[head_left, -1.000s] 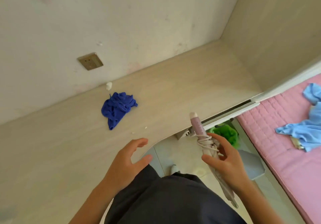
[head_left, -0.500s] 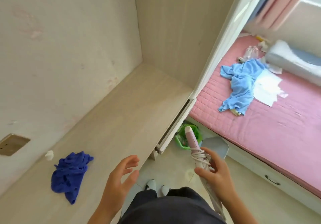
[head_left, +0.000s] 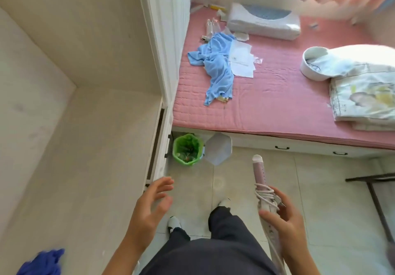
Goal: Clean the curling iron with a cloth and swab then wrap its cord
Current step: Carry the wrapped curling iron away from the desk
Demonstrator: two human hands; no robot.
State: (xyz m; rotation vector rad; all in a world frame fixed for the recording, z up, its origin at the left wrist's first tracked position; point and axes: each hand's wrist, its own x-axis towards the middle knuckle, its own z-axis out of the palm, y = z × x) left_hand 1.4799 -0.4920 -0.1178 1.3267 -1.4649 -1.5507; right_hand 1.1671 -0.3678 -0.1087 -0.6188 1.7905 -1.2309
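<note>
The left hand (head_left: 149, 208) and right hand (head_left: 286, 221) are bare, and so are both forearms down to the picture's lower edge; between the hands lies plain dark grey-blue clothing; ahead of it, trousers (head_left: 224, 230) of the same dark cloth; beyond them a white left shoe (head_left: 174, 221) and a white right shoe (head_left: 224, 202), toes rounded.

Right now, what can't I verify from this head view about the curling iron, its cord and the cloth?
Curling iron: handle end hidden behind the right hand and cut off by the bottom edge, head view.
Cord: loops show; where its end goes is hidden by the same hand.
Blue cloth: blurred and cut off by the bottom edge.
</note>
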